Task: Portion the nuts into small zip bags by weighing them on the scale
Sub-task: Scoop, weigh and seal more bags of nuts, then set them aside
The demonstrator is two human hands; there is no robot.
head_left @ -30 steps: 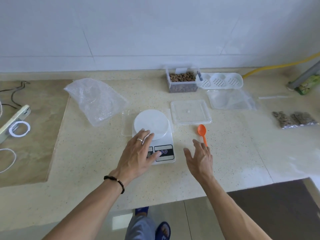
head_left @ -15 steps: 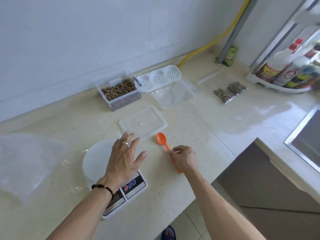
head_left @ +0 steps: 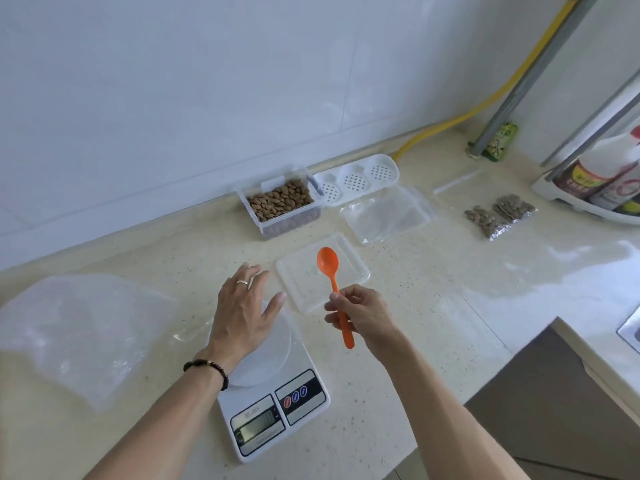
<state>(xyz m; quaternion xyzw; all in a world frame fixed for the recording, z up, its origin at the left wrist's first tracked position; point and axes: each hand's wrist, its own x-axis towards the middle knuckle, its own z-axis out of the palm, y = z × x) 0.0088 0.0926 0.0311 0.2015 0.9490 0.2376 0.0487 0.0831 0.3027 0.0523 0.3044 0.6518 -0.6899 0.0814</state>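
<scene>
- A large crumpled clear plastic bag [head_left: 79, 327] lies at nine o'clock on the counter [head_left: 433, 341], likely set aside as spare packaging.
- The left hand [head_left: 244, 315] hovers flat over the scale [head_left: 273, 403] platform, fingers straight and spread, holding nothing; whether it touches the plate I cannot tell.
- The scale's display is too blurred to read, and so is its brand mark.
- The right hand [head_left: 360, 315] pinches the orange spoon [head_left: 334, 289] by its handle, bowl up and toward twelve o'clock, probably ready for scooping.
- The nuts [head_left: 278, 200] fill an open clear tub [head_left: 287, 221] at twelve o'clock, its lid [head_left: 322, 271] just before it.
- Empty zip bags [head_left: 388, 216] lie at one o'clock; two filled bags [head_left: 498, 216] sit at two o'clock, so portioning seems underway.
</scene>
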